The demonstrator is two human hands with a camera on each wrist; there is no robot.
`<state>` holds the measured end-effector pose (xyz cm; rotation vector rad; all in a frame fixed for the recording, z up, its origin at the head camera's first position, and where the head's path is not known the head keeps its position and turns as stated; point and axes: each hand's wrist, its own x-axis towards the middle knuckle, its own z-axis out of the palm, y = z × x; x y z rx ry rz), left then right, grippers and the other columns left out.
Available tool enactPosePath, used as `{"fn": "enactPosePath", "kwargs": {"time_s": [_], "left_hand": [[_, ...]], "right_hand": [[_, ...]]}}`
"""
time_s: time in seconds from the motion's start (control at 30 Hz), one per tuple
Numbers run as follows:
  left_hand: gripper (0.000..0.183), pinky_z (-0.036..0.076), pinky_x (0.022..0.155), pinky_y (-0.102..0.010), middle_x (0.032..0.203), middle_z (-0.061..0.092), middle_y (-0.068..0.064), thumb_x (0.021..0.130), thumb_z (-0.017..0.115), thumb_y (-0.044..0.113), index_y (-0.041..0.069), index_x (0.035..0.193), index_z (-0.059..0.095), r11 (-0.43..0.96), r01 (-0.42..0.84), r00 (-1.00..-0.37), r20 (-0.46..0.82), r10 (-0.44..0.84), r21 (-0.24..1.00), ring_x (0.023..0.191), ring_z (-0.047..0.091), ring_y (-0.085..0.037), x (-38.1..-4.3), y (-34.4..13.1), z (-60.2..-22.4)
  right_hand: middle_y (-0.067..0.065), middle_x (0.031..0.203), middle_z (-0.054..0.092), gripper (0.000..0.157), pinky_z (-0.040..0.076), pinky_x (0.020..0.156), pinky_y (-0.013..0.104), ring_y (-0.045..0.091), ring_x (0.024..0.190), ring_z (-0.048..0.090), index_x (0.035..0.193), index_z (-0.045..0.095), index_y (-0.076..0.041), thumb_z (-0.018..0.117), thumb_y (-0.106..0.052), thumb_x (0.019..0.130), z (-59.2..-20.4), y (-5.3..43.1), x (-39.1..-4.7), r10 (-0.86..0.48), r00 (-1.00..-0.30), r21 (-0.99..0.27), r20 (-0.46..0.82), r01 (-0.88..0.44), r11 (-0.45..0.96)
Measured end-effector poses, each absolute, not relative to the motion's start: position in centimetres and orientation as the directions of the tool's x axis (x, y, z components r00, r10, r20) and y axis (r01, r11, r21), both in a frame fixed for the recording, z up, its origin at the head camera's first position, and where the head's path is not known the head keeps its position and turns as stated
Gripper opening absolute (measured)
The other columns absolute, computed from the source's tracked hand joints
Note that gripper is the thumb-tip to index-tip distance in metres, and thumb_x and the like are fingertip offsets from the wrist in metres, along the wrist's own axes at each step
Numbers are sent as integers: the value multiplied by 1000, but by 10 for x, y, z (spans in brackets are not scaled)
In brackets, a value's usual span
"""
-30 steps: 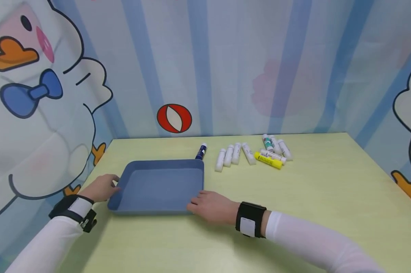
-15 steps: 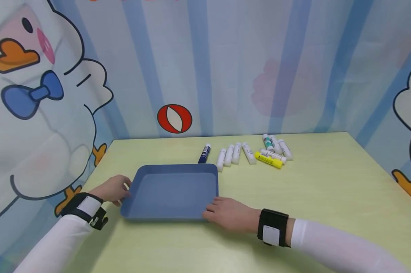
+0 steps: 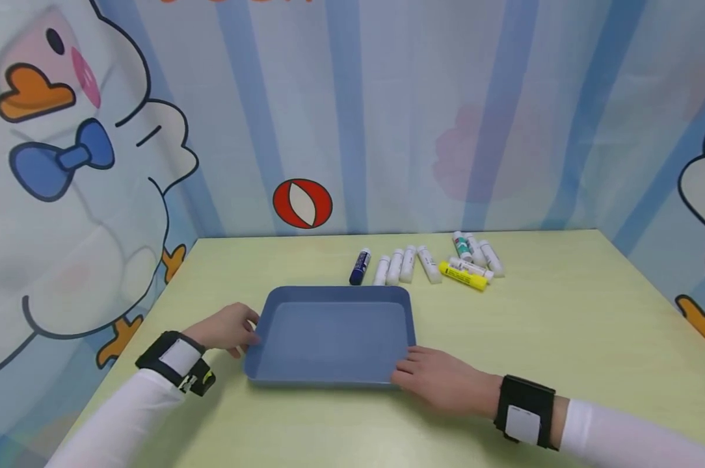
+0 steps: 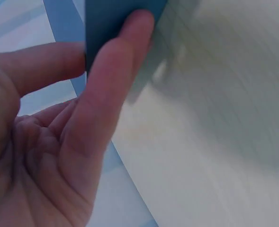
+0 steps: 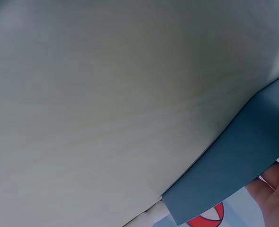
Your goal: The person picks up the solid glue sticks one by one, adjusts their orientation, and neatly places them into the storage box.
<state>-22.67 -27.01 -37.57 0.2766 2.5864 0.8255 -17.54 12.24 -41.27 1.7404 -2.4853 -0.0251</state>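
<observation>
A shallow blue-grey rectangular tray [image 3: 335, 338] stands in the middle of the head view, between both hands. My left hand [image 3: 226, 328] pinches its left wall; the left wrist view shows thumb and finger on either side of the tray wall [image 4: 106, 28]. At the near right corner, my right hand [image 3: 446, 380] grips the rim with fingers curled over it. Only part of this hand appears in the right wrist view, beside the tray's outer wall [image 5: 224, 161]. Nothing lies inside the tray.
Behind the tray lie a dark blue capped tube [image 3: 360, 266], like a glue stick, and several white tubes [image 3: 408, 264]. Further right are a green-and-white tube [image 3: 462, 246] and a yellow tube [image 3: 464, 276]. A printed curtain [image 3: 399, 117] borders the pale yellow table [image 3: 563, 312].
Both hands have carried the tray to the right and slightly towards the person, keeping their hold. Its far edge now stands in front of the dark blue tube and some white tubes.
</observation>
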Motion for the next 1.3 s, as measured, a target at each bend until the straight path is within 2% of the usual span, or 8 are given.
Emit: {"fn": "enactPosePath", "kwargs": {"time_s": [0.3,0.47,0.7,1.07,1.3], "left_hand": [[29,58,56,-33,77,69,-9,89,65,-1,-12,115,62,736,121,-868,-288,403,666,64,66,-18,-229,-236,-379],[28,58,56,-32,75,70,-8,89,66,0,-10,115,64,726,110,-872,-284,398,679,63,66,-18,-231,-219,-380],[28,58,56,-32,76,71,-9,88,65,0,-10,115,65,696,99,-878,-266,398,712,62,67,-18,-228,-200,-383],[22,58,55,-30,69,69,-8,86,64,-2,-8,107,68,684,88,-895,-243,373,724,59,66,-17,-231,-169,-385],[15,57,54,-29,66,68,-8,85,64,-1,-4,98,71,702,79,-897,-256,359,708,58,66,-17,-229,-158,-388]], "right_hand": [[-6,90,56,11,47,97,43,11,94,61,102,57,-15,63,-10,93,-412,166,-172,-913,-400,2,85,-916,401],[-8,88,54,9,48,96,44,11,93,61,101,56,-15,59,-9,95,-413,184,-172,-911,-399,-1,104,-916,402],[-10,86,53,6,49,94,46,12,91,61,97,56,-15,59,-10,95,-409,206,-171,-892,-434,-5,122,-899,437],[-14,82,50,16,50,92,48,9,83,59,90,55,-18,66,-6,87,-406,228,-170,-852,-516,-41,88,-857,514],[-17,74,44,18,53,86,46,4,72,55,85,54,-19,68,-6,86,-405,233,-168,-863,-497,-38,89,-868,496]]}}
